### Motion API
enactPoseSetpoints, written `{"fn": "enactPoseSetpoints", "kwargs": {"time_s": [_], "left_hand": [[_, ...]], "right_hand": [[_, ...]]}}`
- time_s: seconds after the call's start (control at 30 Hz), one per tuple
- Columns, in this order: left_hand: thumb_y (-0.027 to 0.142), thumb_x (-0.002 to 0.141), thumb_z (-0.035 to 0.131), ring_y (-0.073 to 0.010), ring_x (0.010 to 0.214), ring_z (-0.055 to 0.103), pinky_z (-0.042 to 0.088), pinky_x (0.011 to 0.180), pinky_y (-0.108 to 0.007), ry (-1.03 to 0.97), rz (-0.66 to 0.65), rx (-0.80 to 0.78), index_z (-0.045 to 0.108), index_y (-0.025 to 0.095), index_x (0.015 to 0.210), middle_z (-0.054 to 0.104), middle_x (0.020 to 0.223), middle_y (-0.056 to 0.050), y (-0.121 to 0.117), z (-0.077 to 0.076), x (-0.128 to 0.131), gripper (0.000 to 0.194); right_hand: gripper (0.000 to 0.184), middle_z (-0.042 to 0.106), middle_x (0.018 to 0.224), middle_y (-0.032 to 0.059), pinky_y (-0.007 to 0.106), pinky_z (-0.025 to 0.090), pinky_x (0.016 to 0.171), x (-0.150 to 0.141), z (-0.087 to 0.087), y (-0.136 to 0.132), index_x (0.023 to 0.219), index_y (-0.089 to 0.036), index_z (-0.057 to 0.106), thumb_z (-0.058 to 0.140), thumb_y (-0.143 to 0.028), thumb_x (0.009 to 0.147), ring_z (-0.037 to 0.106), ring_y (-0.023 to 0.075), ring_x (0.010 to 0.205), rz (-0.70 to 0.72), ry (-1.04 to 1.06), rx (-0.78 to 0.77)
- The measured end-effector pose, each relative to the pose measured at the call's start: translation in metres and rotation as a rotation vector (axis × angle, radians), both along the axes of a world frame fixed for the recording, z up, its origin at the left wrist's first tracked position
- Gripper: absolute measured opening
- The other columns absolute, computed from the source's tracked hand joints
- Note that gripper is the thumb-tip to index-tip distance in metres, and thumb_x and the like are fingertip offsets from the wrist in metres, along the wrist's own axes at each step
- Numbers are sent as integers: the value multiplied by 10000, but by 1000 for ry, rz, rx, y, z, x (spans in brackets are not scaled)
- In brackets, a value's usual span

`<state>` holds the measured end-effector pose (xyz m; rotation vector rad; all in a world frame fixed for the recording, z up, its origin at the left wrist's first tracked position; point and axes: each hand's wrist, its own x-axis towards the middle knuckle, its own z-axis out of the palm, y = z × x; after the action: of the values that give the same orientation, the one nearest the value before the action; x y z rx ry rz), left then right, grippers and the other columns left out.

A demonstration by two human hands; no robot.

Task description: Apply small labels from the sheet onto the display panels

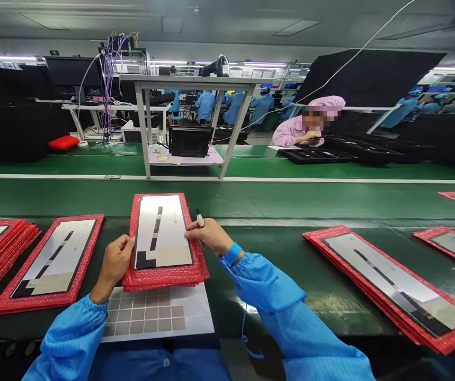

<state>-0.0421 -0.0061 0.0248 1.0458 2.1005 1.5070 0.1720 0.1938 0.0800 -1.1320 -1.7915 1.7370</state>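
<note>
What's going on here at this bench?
A person in blue sleeves is handling a stack of flat panels in red bubble wrap. Their left hand grips the stack's left edge, while their right hand rests at the top panel's right edge, with a white pen in its fingers. More wrapped panels lie along the green bench. Farther back, a co-worker in pink sits beside black trays.

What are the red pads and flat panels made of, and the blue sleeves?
The red pads look like plastic bubble wrap: glossy and dimpled. The flat panel seems metal-backed, going by its satin silvery sheen, though it could be coated film. The blue sleeve looks like synthetic fabric, softly folded with a slight sheen.
</note>
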Motion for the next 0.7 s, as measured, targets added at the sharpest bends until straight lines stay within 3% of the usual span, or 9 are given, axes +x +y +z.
{"fn": "enactPoseSetpoints", "kwargs": {"time_s": [0.2,0.53,0.7], "left_hand": [[663,905,552,-148,590,516,415,574,-250,-79,-20,17,565,211,691,589,646,15,1,-1,-4,500],[730,862,587,-145,576,519,418,557,-242,-152,-61,15,557,211,710,569,630,24,3,-4,-8,541],[718,860,595,-156,584,538,406,557,-250,-125,-41,10,605,200,739,615,654,8,6,4,-13,532]], "right_hand": [[141,554,497,-76,220,309,437,-1,3,-4,672,-151,708,812,-162,577,408,75,425,1,7,37],[144,526,496,-80,234,336,498,-3,2,0,683,-140,723,790,-140,556,432,89,473,20,5,102],[236,556,542,-51,248,323,498,3,3,-6,777,-129,747,818,-283,613,436,104,500,-19,42,161]]}}
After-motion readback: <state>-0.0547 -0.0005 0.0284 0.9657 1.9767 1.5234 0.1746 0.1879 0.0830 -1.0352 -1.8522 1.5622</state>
